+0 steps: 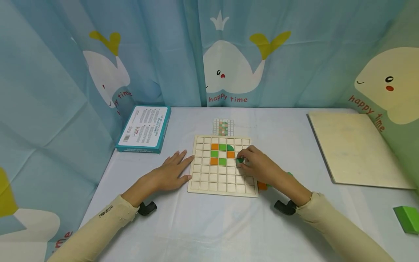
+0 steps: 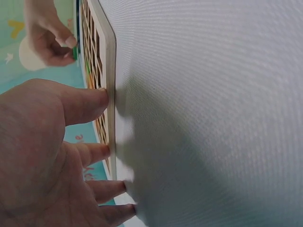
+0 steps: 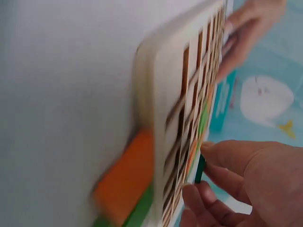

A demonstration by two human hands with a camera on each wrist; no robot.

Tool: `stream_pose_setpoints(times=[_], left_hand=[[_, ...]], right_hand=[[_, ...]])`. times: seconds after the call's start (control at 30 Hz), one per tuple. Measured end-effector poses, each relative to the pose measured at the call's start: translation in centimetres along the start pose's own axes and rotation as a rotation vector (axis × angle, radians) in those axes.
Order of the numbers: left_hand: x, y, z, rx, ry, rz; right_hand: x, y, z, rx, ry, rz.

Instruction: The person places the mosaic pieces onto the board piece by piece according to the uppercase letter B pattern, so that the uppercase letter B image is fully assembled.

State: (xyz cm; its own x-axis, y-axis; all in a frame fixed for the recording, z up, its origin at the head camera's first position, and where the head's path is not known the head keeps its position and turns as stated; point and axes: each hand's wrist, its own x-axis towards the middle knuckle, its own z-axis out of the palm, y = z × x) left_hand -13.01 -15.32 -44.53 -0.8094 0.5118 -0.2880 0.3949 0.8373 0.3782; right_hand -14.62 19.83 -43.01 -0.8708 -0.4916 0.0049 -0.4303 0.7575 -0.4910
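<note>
A wooden grid board lies on the table with several orange and green tiles in its upper middle cells. Among them are an orange square tile and a dark green rounded tile. My right hand pinches a dark green tile between thumb and fingers, close over the board's right side; its full outline is partly hidden by the fingers. At the board's left edge my left hand lies with fingers spread, thumb and index fingertips touching the rim.
Behind the board lies a pattern card. A teal box sits back left and a wooden panel back right. Loose tiles, including an orange one, lie by the board's right edge. A green block is far right.
</note>
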Motion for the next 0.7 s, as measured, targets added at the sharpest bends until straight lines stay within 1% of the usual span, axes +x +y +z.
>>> stream_pose_setpoints(times=[0.07, 0.13, 0.33, 0.53, 0.7], left_hand=[[0.0, -0.1, 0.0, 0.000, -0.002, 0.002], [0.1, -0.1, 0.1, 0.001, -0.001, 0.003], [0.1, -0.1, 0.0, 0.007, -0.002, 0.002], [-0.1, 0.0, -0.1, 0.002, -0.001, 0.003], [-0.2, 0.1, -0.1, -0.005, 0.004, 0.005]], right_hand=[[0.6, -0.7, 0.6, 0.000, -0.010, -0.027], [1.0, -1.2, 1.1, -0.011, -0.013, -0.037], [1.7, -1.8, 1.7, -0.078, 0.013, -0.074], [1.8, -1.9, 1.7, -0.048, -0.005, -0.082], [1.8, -1.5, 1.7, -0.040, 0.001, -0.131]])
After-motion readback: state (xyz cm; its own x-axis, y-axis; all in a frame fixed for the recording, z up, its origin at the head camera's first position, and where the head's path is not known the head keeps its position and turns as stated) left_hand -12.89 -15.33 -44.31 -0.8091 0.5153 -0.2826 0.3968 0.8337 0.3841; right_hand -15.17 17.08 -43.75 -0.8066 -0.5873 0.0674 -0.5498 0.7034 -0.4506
